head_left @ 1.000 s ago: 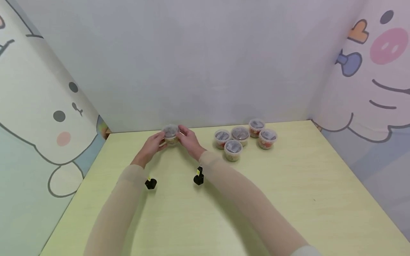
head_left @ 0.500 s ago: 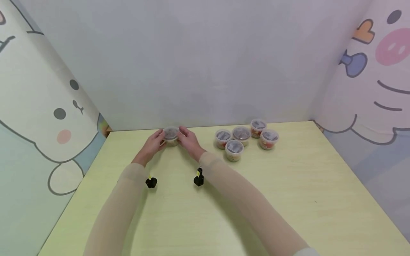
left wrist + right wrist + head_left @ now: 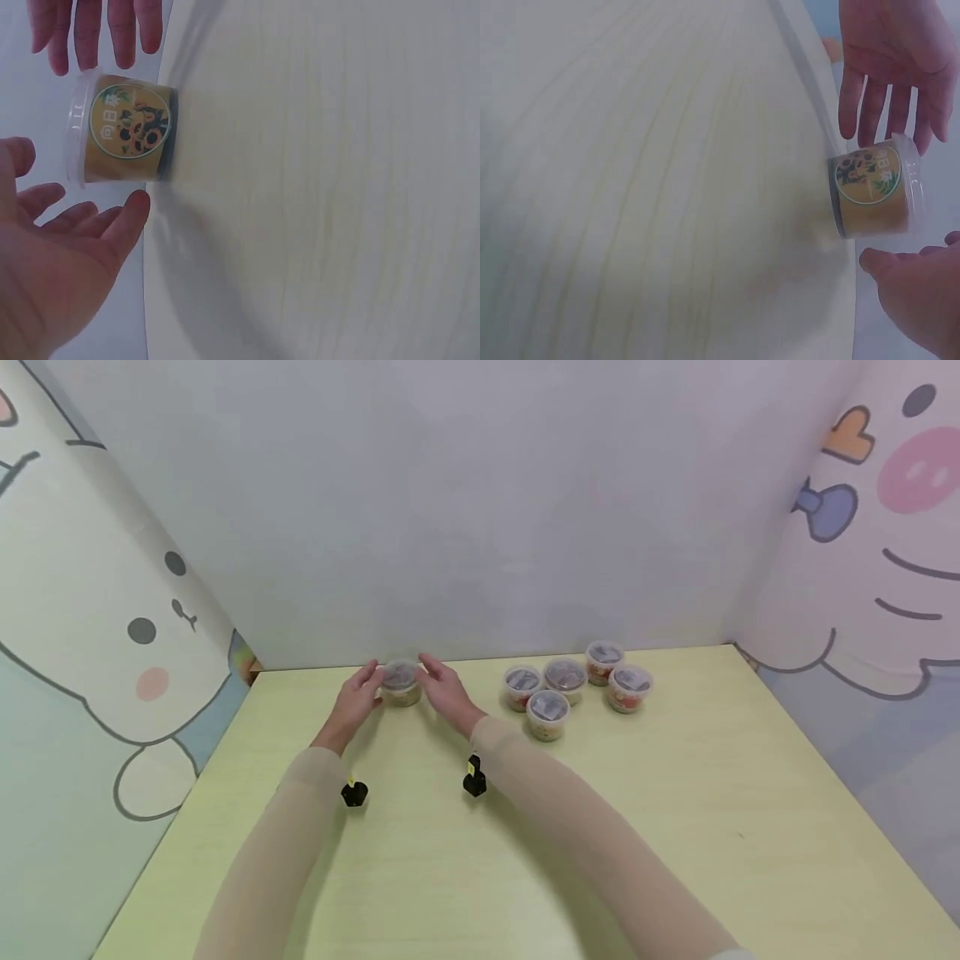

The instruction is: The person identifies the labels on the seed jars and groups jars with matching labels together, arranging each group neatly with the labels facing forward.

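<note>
A round plastic tub (image 3: 401,683) with a clear lid stands upright near the table's back edge. Its yellow-brown label (image 3: 129,120) carries a round sunflower picture with writing. My left hand (image 3: 356,703) is at the tub's left side, fingers extended and slightly bent, with a small gap to the wall in the left wrist view. On the other side my right hand (image 3: 447,695) has its fingers spread, also a little off the tub in the right wrist view. Neither hand grips it.
Several similar lidded tubs stand in a group to the right, the nearest (image 3: 548,715) in front and a red-patterned one (image 3: 629,687) at the right. A pale wall (image 3: 480,527) rises right behind the table (image 3: 675,827). Small black devices (image 3: 355,793) sit under the wrists.
The tub, held between both hands earlier, has come down slightly toward the front and now stands on the table. Both hands have let go and moved slightly apart.
</note>
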Demonstrator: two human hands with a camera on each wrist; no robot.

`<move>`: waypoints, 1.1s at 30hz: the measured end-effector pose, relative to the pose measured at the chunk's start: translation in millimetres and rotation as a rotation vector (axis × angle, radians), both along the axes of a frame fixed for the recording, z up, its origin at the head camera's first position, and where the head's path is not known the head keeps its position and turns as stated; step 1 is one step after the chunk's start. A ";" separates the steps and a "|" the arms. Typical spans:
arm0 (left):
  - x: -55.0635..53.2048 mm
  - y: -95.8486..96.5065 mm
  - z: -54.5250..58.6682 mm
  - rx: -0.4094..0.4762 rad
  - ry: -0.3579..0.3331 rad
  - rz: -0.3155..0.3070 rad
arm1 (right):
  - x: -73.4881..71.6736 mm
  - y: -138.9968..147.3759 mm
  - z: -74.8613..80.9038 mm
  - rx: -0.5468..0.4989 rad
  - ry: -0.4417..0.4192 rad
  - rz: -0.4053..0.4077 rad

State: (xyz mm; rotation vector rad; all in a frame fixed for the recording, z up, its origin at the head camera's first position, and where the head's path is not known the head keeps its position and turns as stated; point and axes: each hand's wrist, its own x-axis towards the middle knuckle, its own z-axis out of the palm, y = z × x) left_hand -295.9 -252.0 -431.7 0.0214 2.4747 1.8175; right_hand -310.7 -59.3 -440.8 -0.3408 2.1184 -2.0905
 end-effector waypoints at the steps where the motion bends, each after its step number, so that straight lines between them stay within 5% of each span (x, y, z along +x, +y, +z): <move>1: 0.5 0.2 -0.5 -0.036 0.024 0.013 | 0.7 2.6 1.4 0.043 0.022 0.009; 5: 1.8 5.1 -0.3 -0.225 0.185 0.067 | 2.7 15.4 8.7 0.207 0.107 0.047; 10: 2.1 21.9 6.5 -0.452 0.472 0.088 | 3.8 40.7 20.5 0.406 0.227 0.106; 16: 8.9 52.2 22.7 -0.517 0.702 0.022 | 10.0 89.1 38.3 0.459 0.375 0.216; 21: 18.6 81.5 35.5 -0.603 0.661 -0.121 | 21.2 139.9 53.3 0.502 0.427 0.226; 27: 28.9 120.6 45.2 -0.635 0.413 -0.323 | 31.8 199.9 63.6 0.615 0.477 0.160; 33: 35.8 154.0 39.6 -0.525 0.197 -0.418 | 49.0 242.0 53.4 0.574 0.418 0.098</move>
